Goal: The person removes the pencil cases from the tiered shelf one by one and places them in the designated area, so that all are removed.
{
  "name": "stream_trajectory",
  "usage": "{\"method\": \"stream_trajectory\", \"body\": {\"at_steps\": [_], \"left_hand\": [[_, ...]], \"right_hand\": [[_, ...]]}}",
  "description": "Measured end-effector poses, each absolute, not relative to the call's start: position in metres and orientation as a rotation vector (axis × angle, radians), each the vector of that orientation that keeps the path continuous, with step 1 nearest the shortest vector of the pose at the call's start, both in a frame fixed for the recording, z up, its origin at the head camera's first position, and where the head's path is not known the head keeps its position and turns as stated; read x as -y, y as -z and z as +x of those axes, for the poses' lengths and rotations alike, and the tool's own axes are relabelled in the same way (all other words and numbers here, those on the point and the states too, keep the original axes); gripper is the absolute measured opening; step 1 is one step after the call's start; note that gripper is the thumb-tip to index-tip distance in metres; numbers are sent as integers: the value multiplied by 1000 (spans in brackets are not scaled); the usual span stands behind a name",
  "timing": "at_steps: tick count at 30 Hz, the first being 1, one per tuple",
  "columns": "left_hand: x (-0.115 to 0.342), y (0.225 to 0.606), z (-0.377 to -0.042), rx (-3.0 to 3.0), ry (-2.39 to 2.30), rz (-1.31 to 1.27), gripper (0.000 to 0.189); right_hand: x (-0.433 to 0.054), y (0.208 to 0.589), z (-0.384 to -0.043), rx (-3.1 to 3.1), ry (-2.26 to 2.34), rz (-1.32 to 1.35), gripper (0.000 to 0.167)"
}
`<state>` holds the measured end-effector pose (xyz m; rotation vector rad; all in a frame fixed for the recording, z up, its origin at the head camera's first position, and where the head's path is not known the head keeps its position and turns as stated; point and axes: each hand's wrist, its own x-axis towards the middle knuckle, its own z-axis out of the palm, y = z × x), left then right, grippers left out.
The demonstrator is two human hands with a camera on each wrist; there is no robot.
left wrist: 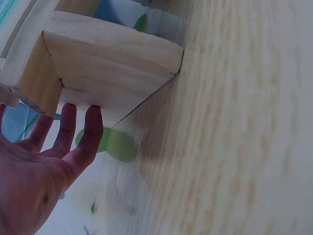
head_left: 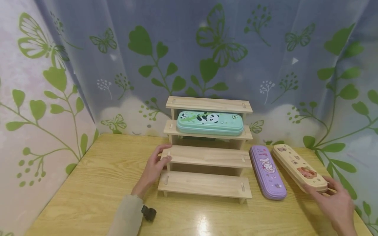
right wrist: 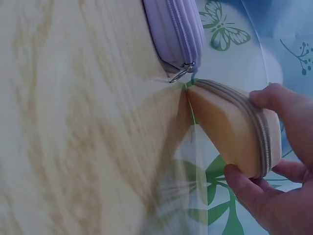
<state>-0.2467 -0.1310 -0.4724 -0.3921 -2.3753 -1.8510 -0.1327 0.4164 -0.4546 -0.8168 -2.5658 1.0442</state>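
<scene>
A stepped wooden rack [head_left: 206,155] stands on the table. My left hand [head_left: 154,164] grips the left end of its second-lowest step, thumb at the front edge; in the left wrist view its fingers [left wrist: 93,129] reach beside the wooden end. At the right, my right hand [head_left: 336,203] holds a cream zippered pencil case [head_left: 298,165] by its near end. That end is raised off the table in the right wrist view, while the far end stays low. A purple pencil case [head_left: 268,172] with a cartoon print lies between the rack and the cream one.
On the rack's second step from the top rests a mint-green panda pencil case [head_left: 210,123]. The wood-grain table [head_left: 97,186] meets a curtain [head_left: 189,49] printed with butterflies and leaves at the back and sides. A black object [head_left: 149,213] shows at the left sleeve.
</scene>
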Motion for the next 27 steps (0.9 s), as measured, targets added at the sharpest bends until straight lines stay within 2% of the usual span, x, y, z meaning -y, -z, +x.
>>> {"method": "stream_trajectory", "body": {"at_steps": [4,11,19,23,27], "left_hand": [[132,472,-247,2367,1847,-397,39],[131,474,-246,2367,1827,-413,39],[130,475,-246,2357,1837,-406,39],[130,475,-246,2354,1838,-403,39],[130,474,-246,2354,1841,-404,39]], "right_hand": [[-414,456,-132,2639,-1008,-753,89],[-408,460,-134,2853,-926,-799,105],[-409,460,-133,2939,-948,-724,107],[-406,453,-132,2871,-935,-683,98],[-396,445,-132,2661,-889,-548,79]]}}
